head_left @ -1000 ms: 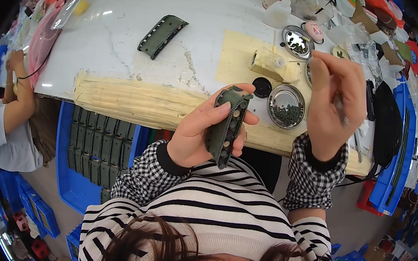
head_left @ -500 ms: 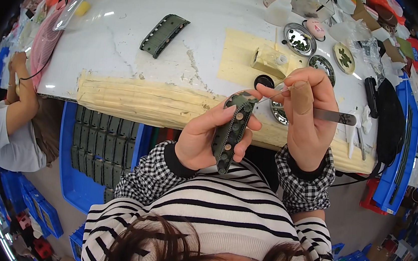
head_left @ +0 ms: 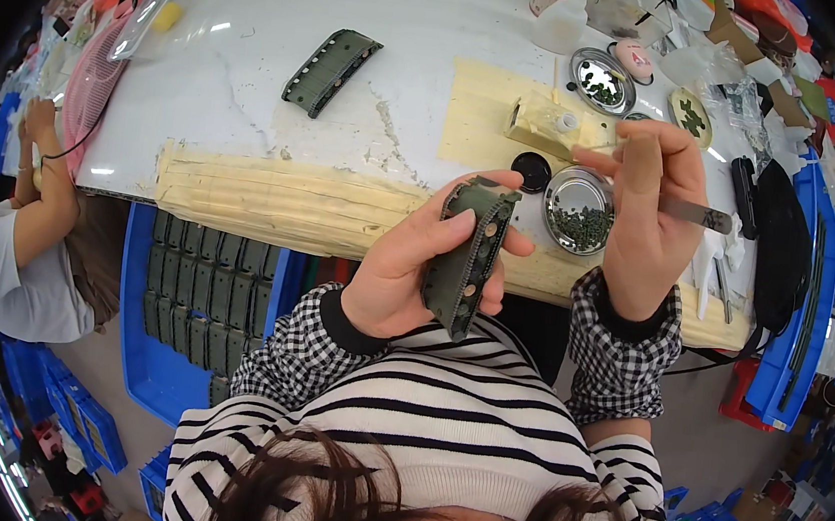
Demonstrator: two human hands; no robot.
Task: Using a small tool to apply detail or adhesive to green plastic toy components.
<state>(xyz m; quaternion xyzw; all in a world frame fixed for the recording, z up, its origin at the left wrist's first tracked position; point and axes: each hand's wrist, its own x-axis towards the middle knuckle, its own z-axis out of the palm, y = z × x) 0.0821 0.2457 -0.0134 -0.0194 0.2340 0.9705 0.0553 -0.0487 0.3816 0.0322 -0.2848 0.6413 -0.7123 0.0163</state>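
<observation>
My left hand (head_left: 386, 276) grips a dark green model tank part (head_left: 455, 256), tilted upright, with small wheels and a toothed edge along its side. My fingers and thumb wrap its two sides. In my right hand (head_left: 654, 228), thumb and fingers are closed on metal tweezers (head_left: 700, 216); their tip is blurred, and whether it pinches anything I cannot tell. The right hand is beside a round metal dish (head_left: 567, 187) of small green pieces. A black round cap (head_left: 531, 172) lies left of that dish, near a yellowish block with a white bottle neck (head_left: 546, 122).
A similar green part (head_left: 332, 72) lies on the white table (head_left: 246, 53). Farther right are another metal dish (head_left: 582, 65) and a pale dish (head_left: 684, 97) with green pieces. A blue bin (head_left: 150, 380) of green parts stands below the table edge. At left, another person (head_left: 25, 263) sits.
My right hand with the tweezers has moved right and slightly up, away from the model part, uncovering the dish of pieces. The model part has turned slightly in my left hand.
</observation>
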